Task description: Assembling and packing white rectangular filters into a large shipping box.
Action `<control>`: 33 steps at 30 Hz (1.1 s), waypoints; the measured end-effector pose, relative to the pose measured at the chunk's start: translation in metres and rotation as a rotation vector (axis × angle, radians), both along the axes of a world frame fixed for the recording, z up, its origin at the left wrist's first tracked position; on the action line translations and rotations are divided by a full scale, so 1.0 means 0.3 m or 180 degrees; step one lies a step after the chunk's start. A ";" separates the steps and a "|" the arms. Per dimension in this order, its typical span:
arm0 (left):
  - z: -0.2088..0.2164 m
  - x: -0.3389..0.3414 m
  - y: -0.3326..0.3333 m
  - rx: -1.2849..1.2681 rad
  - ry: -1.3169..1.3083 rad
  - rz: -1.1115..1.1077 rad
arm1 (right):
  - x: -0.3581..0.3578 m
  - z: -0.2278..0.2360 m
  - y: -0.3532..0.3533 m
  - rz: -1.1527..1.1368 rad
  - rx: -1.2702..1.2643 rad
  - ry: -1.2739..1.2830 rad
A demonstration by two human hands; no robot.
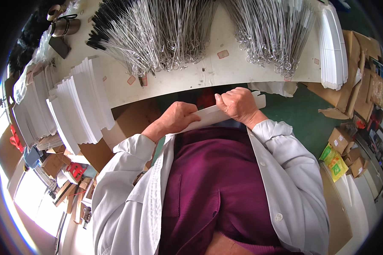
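Both my hands are closed on a long, narrow white cardboard box [211,116], held in front of my body just below the table edge. My left hand [174,120] grips its left end, with the thumb lying along it. Nearer the right end, my right hand [239,105] is wrapped round it in a fist; a notched flap sticks out beyond. Whether anything is inside the box cannot be seen. Beyond my hands, a heap of thin wire brushes with looped ends [166,38] lies on the table, black bristles showing at its left.
The pale table [191,78] curves across ahead. A second heap of looped wire rods [276,34] lies at its right. Flat white boxes stand stacked at left [83,102] and right [332,51]. A steel flask [66,27] is far left; cardboard cartons [347,80] are at right.
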State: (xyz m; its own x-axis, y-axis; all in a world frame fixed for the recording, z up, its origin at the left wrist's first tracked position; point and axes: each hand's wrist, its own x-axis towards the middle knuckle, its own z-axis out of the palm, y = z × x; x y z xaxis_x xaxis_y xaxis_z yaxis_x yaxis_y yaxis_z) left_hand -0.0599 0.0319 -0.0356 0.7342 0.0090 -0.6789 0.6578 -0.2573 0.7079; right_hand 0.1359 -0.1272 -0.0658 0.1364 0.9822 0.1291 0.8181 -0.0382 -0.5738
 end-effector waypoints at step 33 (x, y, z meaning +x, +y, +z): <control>0.068 -0.162 0.129 0.0130 -0.0221 0.0478 | 0.153 -0.014 -0.068 0.0109 -0.0058 -0.0508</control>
State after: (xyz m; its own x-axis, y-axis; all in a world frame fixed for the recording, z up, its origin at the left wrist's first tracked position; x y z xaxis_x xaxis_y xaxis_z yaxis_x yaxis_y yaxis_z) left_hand -0.1086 0.0707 -0.0152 0.7675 0.1486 -0.6235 0.6410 -0.1893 0.7439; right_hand 0.1816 -0.1475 -0.0700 0.0820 0.9883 0.1287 0.8998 -0.0179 -0.4359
